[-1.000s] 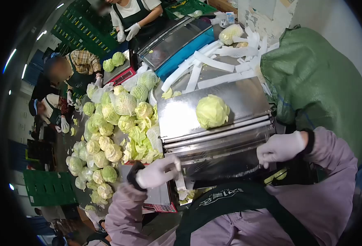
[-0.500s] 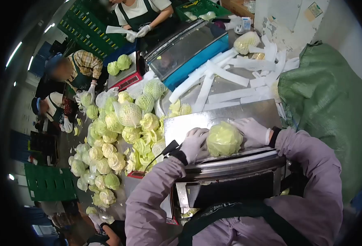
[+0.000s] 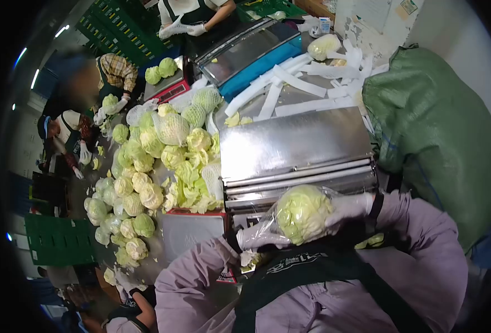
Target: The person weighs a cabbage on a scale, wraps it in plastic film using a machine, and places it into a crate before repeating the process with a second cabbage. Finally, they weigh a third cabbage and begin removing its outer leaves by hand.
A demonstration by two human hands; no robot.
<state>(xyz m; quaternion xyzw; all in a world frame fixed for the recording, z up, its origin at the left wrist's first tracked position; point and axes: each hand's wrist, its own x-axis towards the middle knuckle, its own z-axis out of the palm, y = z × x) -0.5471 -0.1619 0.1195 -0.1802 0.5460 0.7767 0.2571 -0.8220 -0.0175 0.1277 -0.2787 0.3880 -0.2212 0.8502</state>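
A pale green cabbage (image 3: 304, 216) is close to my body, in front of my apron, with clear plastic film around it. My right hand (image 3: 352, 208), in a white glove, grips the cabbage and film from the right side. On the left, my gloved left hand (image 3: 261, 237) is closed on the clear film (image 3: 267, 222), which stretches from it to the cabbage. Just beyond is the metal wrapping machine (image 3: 295, 144), its flat steel plate and rollers uncovered.
Many cabbages (image 3: 145, 194) are heaped left of the machine, some in foam nets. A scale (image 3: 193, 227) stands beside it. White foam strips (image 3: 301, 83) lie behind. A big green sack (image 3: 434, 144) bulges at right. Co-workers (image 3: 195, 16) stand across the table.
Both hands have drawn the cabbage off the steel plate toward my body. Film now stretches from the cabbage to my left hand, and the rollers have come into view.
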